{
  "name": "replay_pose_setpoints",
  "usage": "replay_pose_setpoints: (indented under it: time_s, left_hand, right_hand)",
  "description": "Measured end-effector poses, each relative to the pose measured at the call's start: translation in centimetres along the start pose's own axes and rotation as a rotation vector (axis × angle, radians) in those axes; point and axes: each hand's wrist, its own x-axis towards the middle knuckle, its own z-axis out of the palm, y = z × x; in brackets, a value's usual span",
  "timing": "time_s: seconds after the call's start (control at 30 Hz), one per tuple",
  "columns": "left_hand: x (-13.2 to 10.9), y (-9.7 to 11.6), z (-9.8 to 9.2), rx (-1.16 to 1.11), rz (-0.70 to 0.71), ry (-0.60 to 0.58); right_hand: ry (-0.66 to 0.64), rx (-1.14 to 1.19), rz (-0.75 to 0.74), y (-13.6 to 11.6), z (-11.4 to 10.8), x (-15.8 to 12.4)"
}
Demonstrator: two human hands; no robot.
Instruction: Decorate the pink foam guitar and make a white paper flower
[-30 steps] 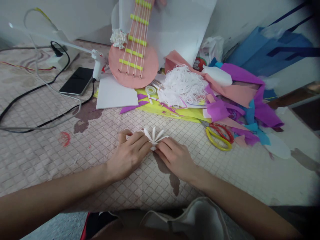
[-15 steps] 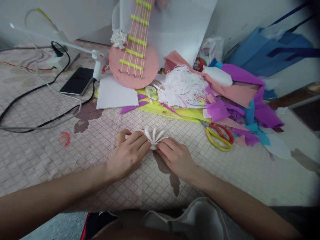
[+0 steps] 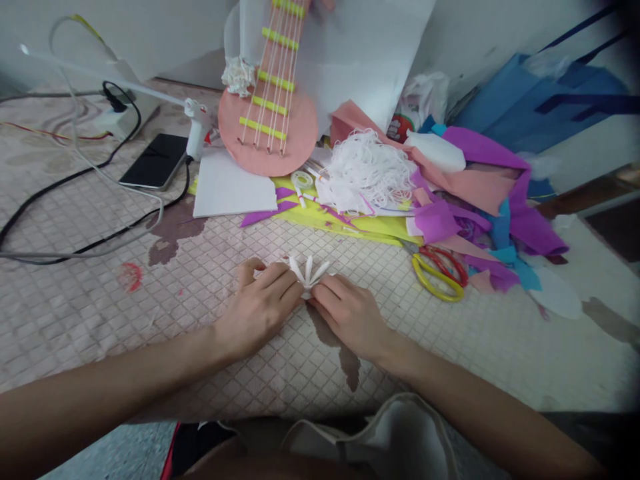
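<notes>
A small white fan-shaped piece with several narrow petals [image 3: 309,269] stands between my fingers, its petals spread away from me. My left hand [image 3: 263,303] is closed on its left side, the fingertips pressed to the base. On the other side my right hand [image 3: 350,313] pinches it the same way. The base and outer petals are mostly hidden behind my fingers. What the piece is made of, I cannot tell. Both hands rest low over the quilted tablecloth [image 3: 200,300].
Behind my hands stands a pink ukulele-like craft [image 3: 270,133] with yellow frets. Left of it are a glue gun [image 3: 196,130], a phone [image 3: 156,161] and cables. To the right lie a heap of white string [image 3: 370,170], coloured scraps [image 3: 435,220] and scissors [image 3: 437,277].
My fingers have shifted slightly around the base of the white piece, and the rightmost petal is now more covered by my right hand. Everything else stays in place.
</notes>
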Motion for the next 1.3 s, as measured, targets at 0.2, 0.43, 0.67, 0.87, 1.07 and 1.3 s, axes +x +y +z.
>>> replay_pose_setpoints:
  time_s: [0.2, 0.43, 0.67, 0.87, 1.07, 1.3]
  left_hand:
    - [-0.26, 0.01, -0.01, 0.027, 0.043, -0.004]
    - [-0.41, -0.53, -0.14, -0.036, 0.091, 0.098]
    - [-0.4, -0.79, -0.11, -0.039, 0.189, 0.112]
    - [-0.32, -0.65, -0.12, 0.025, 0.198, 0.126]
    - [-0.17, -0.39, -0.26, 0.022, 0.134, 0.088]
    - [-0.45, -0.48, -0.11, -0.056, 0.04, 0.112]
  right_hand:
    - [0.007, 0.022, -0.022, 0.05, 0.41, -0.12]
    - [0.036, 0.11, 0.027, 0.07, 0.33, -0.08]
    - [0.029, 0.154, 0.061, -0.08, 0.11, 0.07]
    - [0.055, 0.18, 0.073, -0.07, 0.16, -0.06]
    - [0.06, 0.102, 0.042, -0.16, 0.5, -0.12]
    - [0.027, 0.074, 0.004, 0.02, 0.78, -0.18]
